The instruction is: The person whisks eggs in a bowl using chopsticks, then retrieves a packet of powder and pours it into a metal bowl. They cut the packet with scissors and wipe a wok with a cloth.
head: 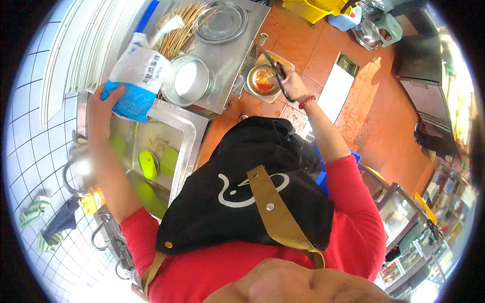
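Note:
My left hand (108, 98) grips the blue lower end of a blue-and-white printed bag (132, 79), with torn-looking white film at its upper end. Beside the bag, a round metal bowl (185, 80) with white contents, perhaps powder, stands on the steel counter. My right hand (290, 81) is shut around the black handle of a long dark tool (273, 64), perhaps a knife or scissors; its kind cannot be told. Below and left of that hand is a metal bowl (264, 80) with red and pale food in liquid, on a light tray or stool. My right fingertips are partly hidden.
A bundle of wooden skewers (178, 36) and a round metal tray (220, 21) lie on the steel counter (216, 64). The sink (189, 132) holds green slipper-like items (147, 164). A yellow container (308, 9) and a pale green stool (390, 30) stand on the tiled floor.

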`<action>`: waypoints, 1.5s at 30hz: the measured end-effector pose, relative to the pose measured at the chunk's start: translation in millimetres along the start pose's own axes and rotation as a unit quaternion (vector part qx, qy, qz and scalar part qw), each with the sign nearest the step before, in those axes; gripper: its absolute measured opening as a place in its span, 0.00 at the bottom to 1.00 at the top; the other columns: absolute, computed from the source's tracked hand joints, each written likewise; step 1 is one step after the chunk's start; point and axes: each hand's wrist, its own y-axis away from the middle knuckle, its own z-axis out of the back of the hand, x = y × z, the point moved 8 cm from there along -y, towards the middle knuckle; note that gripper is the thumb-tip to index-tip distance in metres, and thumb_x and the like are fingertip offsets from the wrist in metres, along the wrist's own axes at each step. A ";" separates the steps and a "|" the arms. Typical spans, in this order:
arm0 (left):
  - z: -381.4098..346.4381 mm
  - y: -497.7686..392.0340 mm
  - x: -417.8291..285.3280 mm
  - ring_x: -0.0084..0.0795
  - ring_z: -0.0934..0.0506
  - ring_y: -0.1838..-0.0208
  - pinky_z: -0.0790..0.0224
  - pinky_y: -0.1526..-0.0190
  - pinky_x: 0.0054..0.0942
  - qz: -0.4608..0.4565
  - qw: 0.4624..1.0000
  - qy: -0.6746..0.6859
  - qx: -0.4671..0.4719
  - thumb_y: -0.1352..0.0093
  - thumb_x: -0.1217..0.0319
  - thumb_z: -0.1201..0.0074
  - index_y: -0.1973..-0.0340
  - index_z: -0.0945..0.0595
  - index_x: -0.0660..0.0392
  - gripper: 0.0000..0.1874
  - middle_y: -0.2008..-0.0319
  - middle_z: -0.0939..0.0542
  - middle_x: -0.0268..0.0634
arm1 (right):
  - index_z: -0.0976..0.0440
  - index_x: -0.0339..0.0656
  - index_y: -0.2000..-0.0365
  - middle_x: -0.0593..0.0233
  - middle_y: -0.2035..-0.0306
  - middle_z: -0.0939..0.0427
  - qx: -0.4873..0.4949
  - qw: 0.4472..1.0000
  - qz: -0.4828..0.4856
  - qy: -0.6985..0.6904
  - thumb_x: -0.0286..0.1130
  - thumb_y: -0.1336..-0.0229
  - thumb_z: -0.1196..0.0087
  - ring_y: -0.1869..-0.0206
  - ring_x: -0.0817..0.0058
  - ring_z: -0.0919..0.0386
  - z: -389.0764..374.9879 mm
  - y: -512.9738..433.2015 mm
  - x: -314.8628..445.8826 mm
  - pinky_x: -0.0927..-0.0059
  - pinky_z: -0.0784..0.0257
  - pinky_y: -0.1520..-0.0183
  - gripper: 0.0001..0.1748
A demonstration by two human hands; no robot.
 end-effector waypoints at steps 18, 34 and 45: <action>-36.7 86.1 81.9 0.24 0.24 0.61 0.31 0.61 0.22 0.089 0.834 0.543 -0.026 0.35 0.71 0.47 0.52 0.27 0.63 0.17 0.60 0.22 0.37 | 0.30 0.29 0.61 0.47 0.59 0.25 0.006 0.902 0.188 0.388 0.37 0.47 0.52 0.55 0.58 0.24 -94.2 -86.8 130.5 0.61 0.27 0.55 0.20; -40.2 53.0 -33.5 0.38 0.21 0.62 0.31 0.58 0.29 -0.217 0.973 -0.032 -0.065 0.40 0.70 0.44 0.54 0.22 0.57 0.17 0.64 0.20 0.47 | 0.42 0.40 0.41 0.56 0.39 0.40 0.043 0.800 0.549 0.240 0.19 0.57 0.51 0.36 0.62 0.42 -72.4 31.5 301.2 0.57 0.50 0.34 0.37; -46.1 65.1 -24.7 0.38 0.24 0.61 0.32 0.61 0.28 -0.272 0.953 0.130 -0.043 0.42 0.71 0.41 0.52 0.23 0.54 0.21 0.58 0.22 0.42 | 0.26 0.43 0.59 0.62 0.65 0.22 -0.036 0.855 0.490 0.164 0.34 0.52 0.41 0.58 0.63 0.25 -43.5 12.5 279.7 0.63 0.36 0.46 0.17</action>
